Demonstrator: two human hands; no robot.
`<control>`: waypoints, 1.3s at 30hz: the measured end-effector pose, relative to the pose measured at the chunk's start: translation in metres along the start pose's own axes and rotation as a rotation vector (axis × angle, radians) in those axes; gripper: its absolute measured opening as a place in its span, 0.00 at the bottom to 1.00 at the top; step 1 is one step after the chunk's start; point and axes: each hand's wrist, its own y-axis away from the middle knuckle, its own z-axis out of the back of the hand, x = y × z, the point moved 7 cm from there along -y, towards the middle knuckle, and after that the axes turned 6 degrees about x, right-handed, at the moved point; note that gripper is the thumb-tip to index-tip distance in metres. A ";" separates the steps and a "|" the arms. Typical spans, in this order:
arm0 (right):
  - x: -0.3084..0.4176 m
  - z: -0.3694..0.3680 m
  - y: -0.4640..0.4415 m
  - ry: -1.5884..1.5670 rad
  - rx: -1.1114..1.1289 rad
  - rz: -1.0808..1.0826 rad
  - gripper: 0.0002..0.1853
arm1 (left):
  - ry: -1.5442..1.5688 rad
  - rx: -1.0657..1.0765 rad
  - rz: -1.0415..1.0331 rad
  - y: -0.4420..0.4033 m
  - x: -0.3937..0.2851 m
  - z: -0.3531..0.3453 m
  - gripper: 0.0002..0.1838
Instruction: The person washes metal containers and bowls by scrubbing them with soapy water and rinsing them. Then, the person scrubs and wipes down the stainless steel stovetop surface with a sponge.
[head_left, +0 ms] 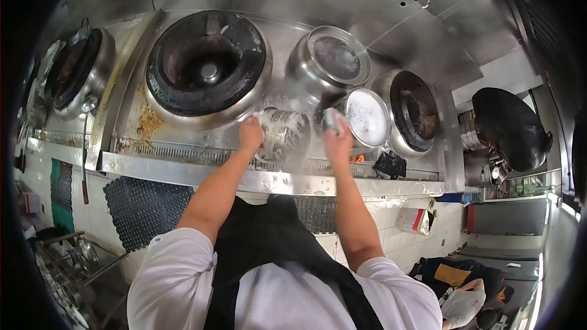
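My left hand (249, 132) is closed on the left edge of a metal pot (282, 136). The pot is streaked with suds and appears to lie on its side on the stove top. My right hand (339, 140), blurred by motion, grips a pale green-and-white scrubbing pad (330, 118). It is a little right of the pot, beside a metal container (367, 117) full of white foam. Behind them stands a larger round steel pot (340, 55) with wet suds on top.
A big blackened wok burner (208, 63) fills the left, a smaller one (414, 112) the right. A black cloth-like item (390, 164) lies by the front ledge (278, 183). A black wok (510, 128) stands further right. At lower right is another person (468, 281).
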 end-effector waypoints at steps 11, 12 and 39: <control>-0.097 0.066 -0.104 0.241 0.154 -0.161 0.21 | -0.217 -0.084 -0.138 -0.008 -0.051 0.020 0.18; -0.100 0.058 -0.125 0.222 0.148 -0.112 0.21 | -0.256 -0.084 -0.169 -0.009 -0.056 0.020 0.18; 0.036 0.033 -0.444 -0.641 0.536 -0.020 0.16 | -0.574 -0.017 -0.122 0.001 -0.097 -0.012 0.15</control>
